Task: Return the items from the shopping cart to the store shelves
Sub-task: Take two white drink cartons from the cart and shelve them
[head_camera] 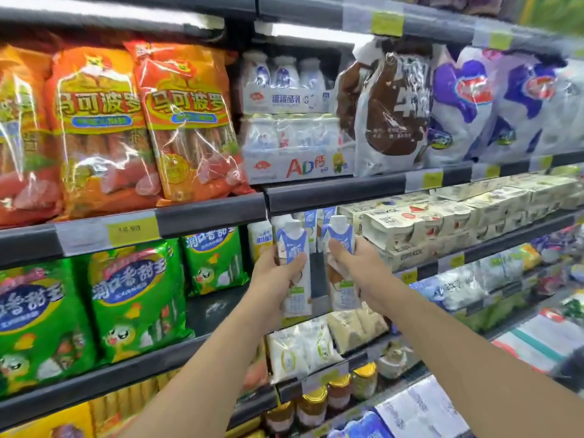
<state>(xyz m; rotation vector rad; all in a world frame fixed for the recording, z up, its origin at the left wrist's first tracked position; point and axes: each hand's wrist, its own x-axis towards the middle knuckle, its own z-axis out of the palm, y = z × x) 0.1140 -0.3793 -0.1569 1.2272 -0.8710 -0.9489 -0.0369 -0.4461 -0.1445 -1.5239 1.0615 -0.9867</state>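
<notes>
Cartons fill both hands: the left hand (pixel 274 281) grips one carton (pixel 295 273) and the right hand (pixel 358 273) grips a second carton (pixel 341 267), fingers curled round each. Both cartons stand upright, side by side with a narrow dark gap between them, at the mouth of the middle shelf (pixel 373 192). Their white caps sit just under that shelf's black front rail, so little room is left above. Each is white and blue with a coconut picture low on its face; its lettering is too blurred to read.

At 12 o'clock from the hands, more of the same cartons (pixel 316 221) stand further back on the shelf. At 2 o'clock, stacked cream packs (pixel 407 226) crowd close to the right carton; one reads "KOL". At 9 o'clock a bare dark stretch of shelf floor (pixel 215 308) lies open, and beyond it stand green sausage bags (pixel 136 295).

On the shelf above, orange sausage bags (pixel 186 121) at 11 o'clock read "马可波罗". At 12 o'clock a bottle multipack (pixel 297 153) reads "AD钙". A brown and white bag (pixel 392 105) hangs at 1 o'clock and purple bags (pixel 467 105) at 2 o'clock, their print blurred.

Yellow price tags (pixel 132 230) line the rails, unreadable. At 6 o'clock, jars (pixel 313 406) with gold lids stand on a lower shelf.
</notes>
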